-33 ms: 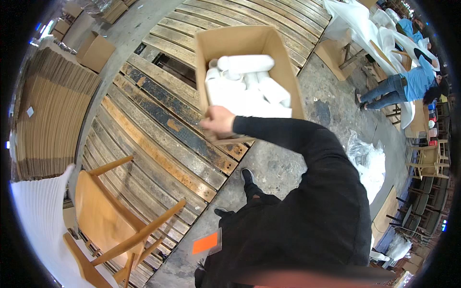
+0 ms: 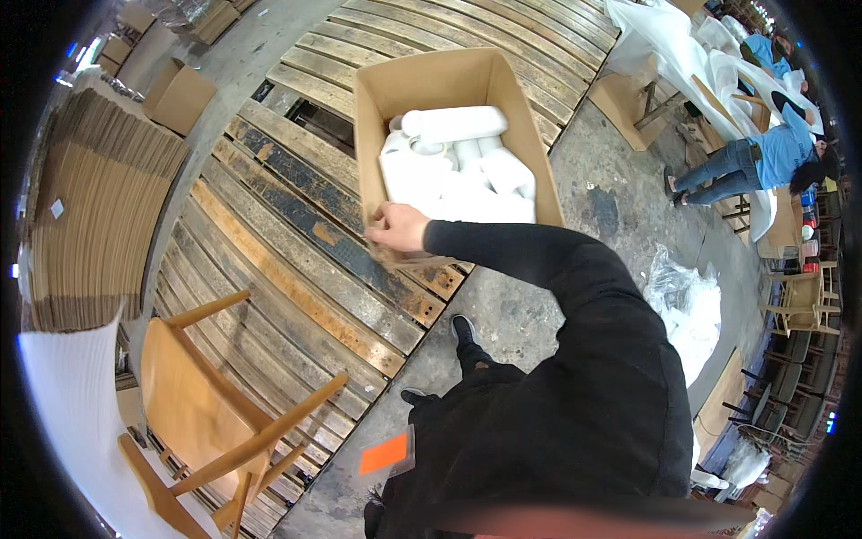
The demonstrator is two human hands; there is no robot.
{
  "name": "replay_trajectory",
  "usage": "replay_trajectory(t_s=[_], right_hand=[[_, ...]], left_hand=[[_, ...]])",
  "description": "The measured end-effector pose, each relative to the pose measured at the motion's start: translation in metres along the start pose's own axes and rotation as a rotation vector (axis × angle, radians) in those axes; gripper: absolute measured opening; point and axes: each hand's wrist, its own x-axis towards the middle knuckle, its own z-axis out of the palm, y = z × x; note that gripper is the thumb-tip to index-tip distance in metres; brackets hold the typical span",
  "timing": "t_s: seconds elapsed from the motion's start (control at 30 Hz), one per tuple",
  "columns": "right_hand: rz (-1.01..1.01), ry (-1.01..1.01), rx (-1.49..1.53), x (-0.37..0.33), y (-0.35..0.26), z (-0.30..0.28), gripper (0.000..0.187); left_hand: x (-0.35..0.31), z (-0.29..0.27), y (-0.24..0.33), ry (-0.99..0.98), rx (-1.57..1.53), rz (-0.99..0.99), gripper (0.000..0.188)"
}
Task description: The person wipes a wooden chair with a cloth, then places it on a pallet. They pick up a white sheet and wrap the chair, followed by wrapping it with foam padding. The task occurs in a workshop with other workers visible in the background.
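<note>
My right hand (image 2: pixel 398 227), reaching in from a black sleeve, is closed on the near left corner of an open cardboard box (image 2: pixel 422 81). White foam-wrapped pieces (image 2: pixel 453 121) fill the lower part of that box, some of them long and rounded. Among them lies a ring-shaped item, perhaps a tape roll (image 2: pixel 426 145). The box stands at the edge of a slatted wooden platform (image 2: pixel 296 225). Of my left hand nothing shows.
A wooden chair (image 2: pixel 193 386) lies tipped at lower left beside white sheeting (image 2: pixel 76 386). Flat cardboard stacks (image 2: pixel 99 207) rise behind it. Plastic wrap (image 2: pixel 687 301) lies on the concrete floor to the right. Farther right, a person in a blue shirt (image 2: pixel 781 157) stands by foam-draped furniture.
The box has shifted slightly left, and my right hand has moved left with it. The white sheeting at the far left has changed shape a little.
</note>
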Motion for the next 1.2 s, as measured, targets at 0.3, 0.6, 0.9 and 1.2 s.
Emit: replay_trajectory(t_s=[0.3, 0.6, 0.9, 1.2], right_hand=[[0.185, -0.016, -0.73, 0.062, 0.106, -0.115, 0.052], [0.179, -0.373, -1.12, -0.028, 0.051, -0.066, 0.121], [0.131, -0.142, -0.055, -0.03, 0.04, -0.133, 0.087], [-0.516, -0.026, 0.535, -0.124, -0.179, -0.176, 0.069]], left_hand=[[-0.013, -0.004, -0.021, 0.002, 0.015, -0.02, 0.067], [-0.023, -0.009, -0.032, -0.005, 0.022, -0.001, 0.064], [-0.046, -0.006, -0.063, 0.048, 0.003, 0.078, 0.061], [-0.101, 0.015, -0.124, 0.117, 0.08, 0.08, 0.065]])
